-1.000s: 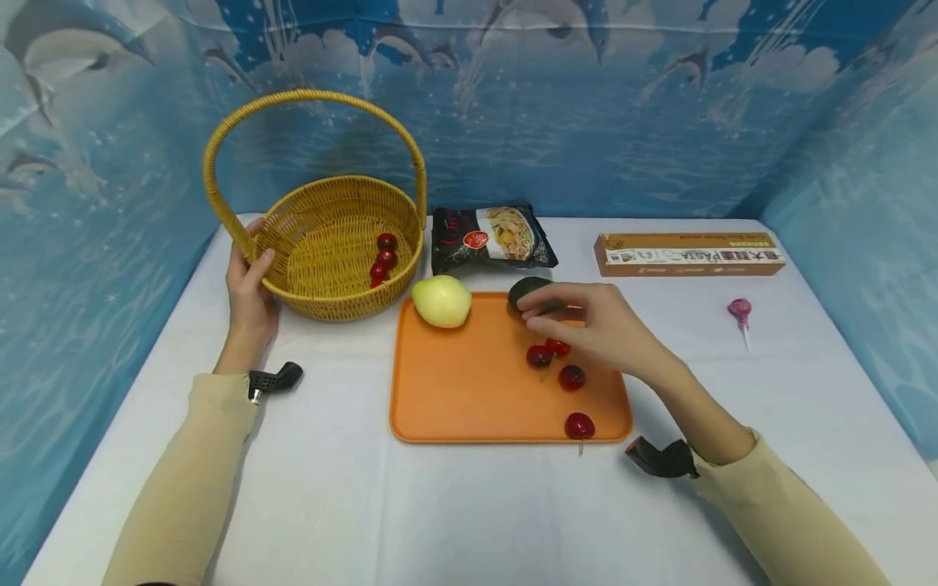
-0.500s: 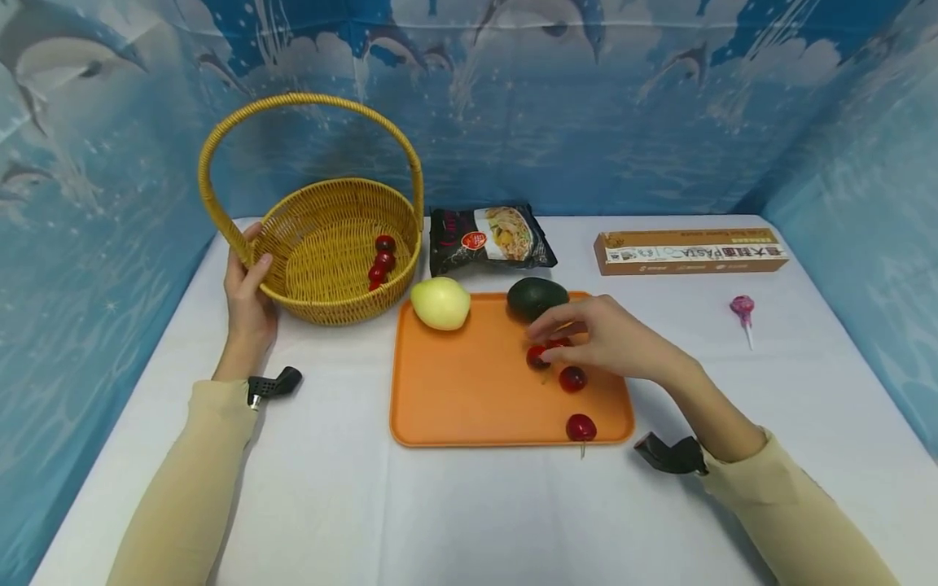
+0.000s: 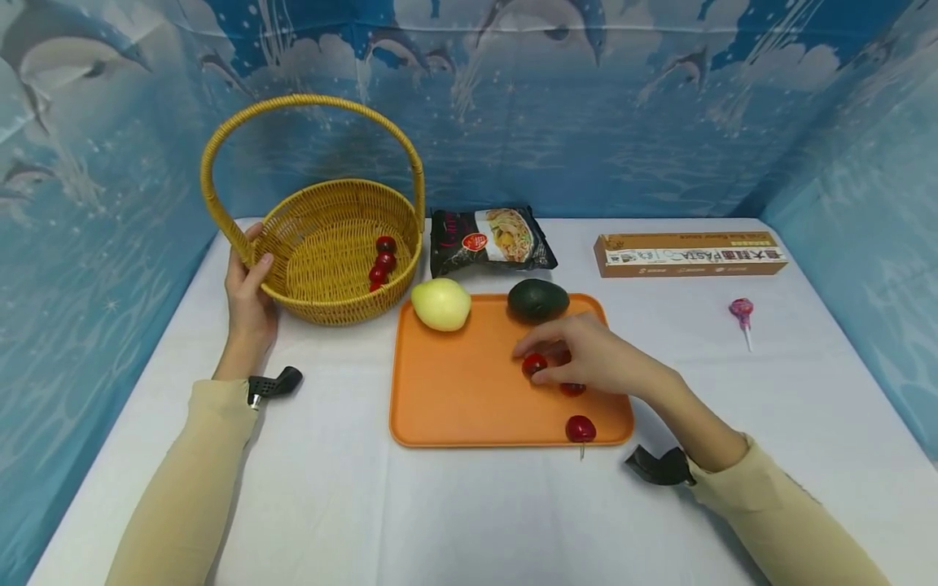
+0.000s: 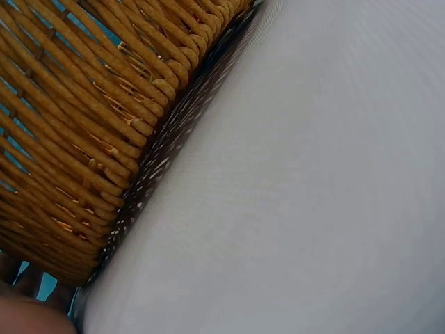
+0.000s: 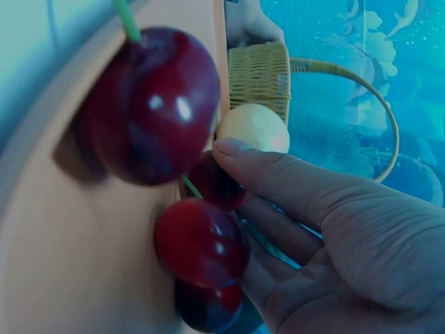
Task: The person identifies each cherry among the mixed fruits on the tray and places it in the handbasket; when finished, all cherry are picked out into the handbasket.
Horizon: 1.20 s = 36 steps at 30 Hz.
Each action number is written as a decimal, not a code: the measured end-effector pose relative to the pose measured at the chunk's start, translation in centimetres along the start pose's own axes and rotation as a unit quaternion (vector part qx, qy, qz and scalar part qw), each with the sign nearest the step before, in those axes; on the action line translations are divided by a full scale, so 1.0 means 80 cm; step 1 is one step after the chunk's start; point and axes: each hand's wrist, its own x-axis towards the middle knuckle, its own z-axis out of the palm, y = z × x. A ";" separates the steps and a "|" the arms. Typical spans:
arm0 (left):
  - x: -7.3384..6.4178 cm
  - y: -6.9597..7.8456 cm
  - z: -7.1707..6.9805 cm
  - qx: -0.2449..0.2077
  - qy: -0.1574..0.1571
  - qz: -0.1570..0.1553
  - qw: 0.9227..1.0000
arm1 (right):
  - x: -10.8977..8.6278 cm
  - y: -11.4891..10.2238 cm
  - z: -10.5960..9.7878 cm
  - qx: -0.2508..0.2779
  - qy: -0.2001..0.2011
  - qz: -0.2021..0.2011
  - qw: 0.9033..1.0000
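Note:
A yellow wicker basket [image 3: 308,285] with a tall arched handle stands at the left, and several red cherries [image 3: 385,260] lie inside it. My left hand [image 3: 249,297] grips the basket's left side, thumb over the rim by the handle's foot. On the orange tray [image 3: 454,399], my right hand [image 3: 586,354] pinches a dark red cherry [image 3: 534,365] between thumb and fingers. More cherries [image 5: 201,243] lie under that hand, partly hidden in the head view. Another cherry [image 3: 580,428] sits at the tray's front edge, its stem over the rim.
A pale yellow lemon-like fruit [image 3: 441,304] and a dark green avocado [image 3: 538,300] lie along the tray's back edge. Behind them is a black noodle packet [image 3: 491,238]. To the right are a long brown pasta box [image 3: 689,255] and a pink lollipop [image 3: 741,309].
My right hand has come from the avocado down to the cherries and taken hold of one, shifting it slightly. My left hand stays on the basket.

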 end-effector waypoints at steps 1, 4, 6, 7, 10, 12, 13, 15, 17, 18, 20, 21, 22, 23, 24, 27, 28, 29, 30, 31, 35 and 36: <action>0.000 0.000 0.000 0.001 0.000 0.000 1.000 | 0.001 -0.001 0.002 -0.001 0.001 0.001 1.000; -0.001 0.000 -0.001 0.002 0.001 -0.004 1.000 | 0.002 -0.004 0.006 0.004 0.001 0.001 1.000; -0.002 0.000 -0.002 0.002 0.002 -0.007 1.000 | 0.003 -0.005 0.009 0.009 -0.001 -0.003 1.000; -0.002 0.000 -0.003 0.002 0.003 -0.009 1.000 | 0.003 -0.006 0.010 0.011 -0.002 -0.005 1.000; -0.003 0.001 -0.005 0.003 0.002 -0.009 1.000 | 0.004 -0.006 0.013 0.015 -0.006 -0.010 1.000; -0.003 0.000 -0.007 0.006 0.001 -0.007 1.000 | 0.005 -0.006 0.015 0.018 -0.009 -0.011 1.000; -0.003 0.000 -0.007 0.007 0.002 -0.007 1.000 | 0.005 -0.006 0.015 0.020 -0.011 -0.011 1.000; -0.003 0.000 -0.008 0.005 0.002 -0.008 1.000 | 0.005 -0.006 0.016 0.021 -0.014 -0.010 1.000; -0.003 -0.001 -0.009 0.006 0.004 -0.009 1.000 | 0.006 -0.005 0.016 0.021 -0.017 -0.010 1.000; -0.003 -0.001 -0.009 0.006 0.005 -0.009 1.000 | 0.006 -0.004 0.017 0.019 -0.018 -0.010 1.000; -0.003 -0.001 -0.010 0.006 0.006 -0.010 1.000 | 0.006 -0.004 0.017 0.013 -0.017 -0.010 1.000; -0.003 -0.001 -0.010 0.008 0.006 -0.010 1.000 | 0.006 -0.004 0.017 0.013 -0.017 -0.009 1.000; -0.003 0.000 -0.010 0.010 0.005 -0.009 1.000 | 0.006 -0.005 0.018 0.013 -0.016 -0.008 1.000; -0.003 0.000 -0.010 0.009 0.003 -0.009 1.000 | 0.006 -0.005 0.018 0.012 -0.015 -0.008 1.000; -0.003 0.000 -0.010 0.010 0.002 -0.008 1.000 | 0.006 -0.006 0.017 0.014 -0.013 -0.008 1.000; -0.003 0.000 -0.008 0.011 0.001 -0.004 1.000 | 0.006 -0.007 0.016 0.017 -0.009 -0.010 1.000; -0.003 -0.001 -0.007 0.012 0.000 -0.003 1.000 | 0.005 -0.007 0.014 0.016 -0.006 -0.011 1.000; -0.002 -0.002 -0.006 0.015 -0.001 -0.002 1.000 | 0.005 -0.008 0.013 0.015 -0.003 -0.013 1.000; -0.002 -0.003 -0.005 0.017 -0.001 0.000 1.000 | 0.004 -0.008 0.010 0.013 0.001 -0.016 1.000; -0.001 -0.004 -0.003 0.015 0.000 0.002 1.000 | 0.004 -0.009 0.008 0.010 0.004 -0.020 1.000; 0.002 -0.004 0.000 0.012 -0.001 0.004 1.000 | 0.006 -0.015 -0.004 0.009 0.020 -0.041 0.999; 0.003 -0.003 0.000 0.010 0.001 0.005 1.000 | 0.009 -0.018 -0.007 0.004 0.026 -0.048 0.998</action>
